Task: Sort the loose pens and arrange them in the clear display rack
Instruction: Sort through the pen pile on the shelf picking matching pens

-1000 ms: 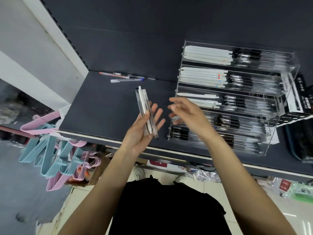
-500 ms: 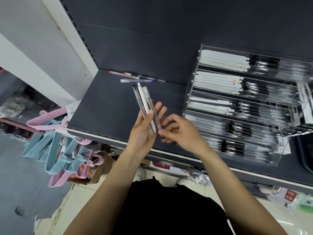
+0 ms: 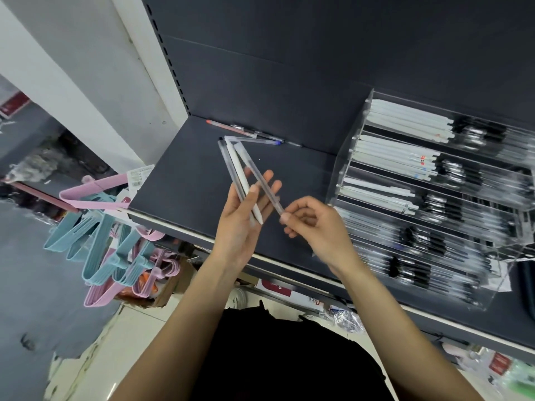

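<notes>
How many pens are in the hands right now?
3. A frosted pen and a white pen lie under the left hand's thumb; the right hand pinches the end of another frosted pen. More could be hidden.

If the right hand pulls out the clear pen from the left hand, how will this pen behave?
The clear pen looks thin, straight and rigid, so it should stay stiff, not bend. The right hand pinches only its lower end, which suggests it is light. Its smooth round barrel may slide easily past the left hand and could roll on the flat shelf.
</notes>
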